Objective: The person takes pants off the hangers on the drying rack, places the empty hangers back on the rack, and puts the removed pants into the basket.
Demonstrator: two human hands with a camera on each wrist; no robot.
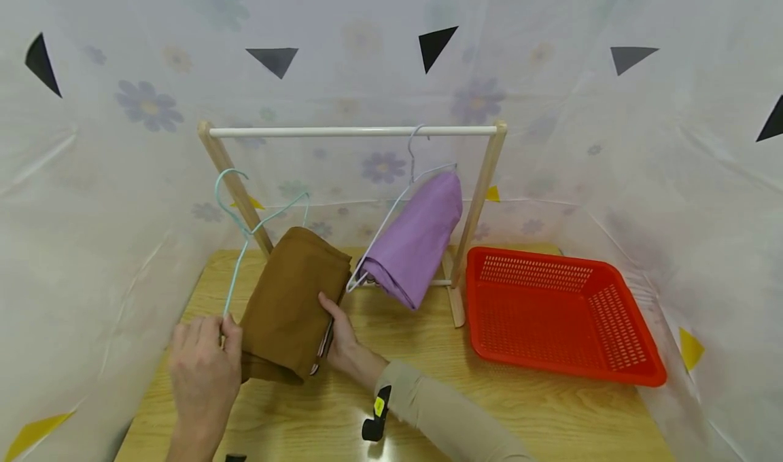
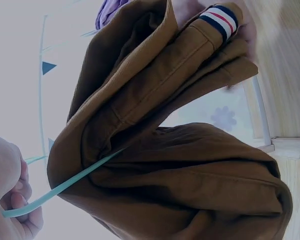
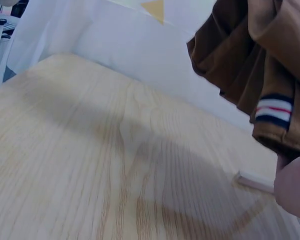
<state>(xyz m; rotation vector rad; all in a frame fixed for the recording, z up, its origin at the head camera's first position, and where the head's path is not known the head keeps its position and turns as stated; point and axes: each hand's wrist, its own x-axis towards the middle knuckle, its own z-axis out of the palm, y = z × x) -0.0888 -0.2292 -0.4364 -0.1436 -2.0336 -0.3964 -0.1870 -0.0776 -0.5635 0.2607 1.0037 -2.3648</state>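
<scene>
Brown folded cloth (image 1: 295, 299) with a striped band (image 2: 220, 21) at one edge is draped over the lower bar of a mint green hanger (image 1: 237, 272). My left hand (image 1: 204, 374) pinches the hanger's lower left corner; in the left wrist view the green bar (image 2: 65, 186) runs from those fingers into the fold. On the cloth's right side, my right hand (image 1: 342, 336) grips its edge, thumb on top, the other fingers hidden behind. The hanger's hook is in front of the rack's left post, not over the rail (image 1: 349, 132).
A lilac cloth (image 1: 419, 238) hangs on a light purple hanger (image 1: 385, 221) at the rail's right part. The red basket (image 1: 565, 367) stands right of the rack on the wooden table (image 1: 489, 394). Patterned sheeting surrounds the table.
</scene>
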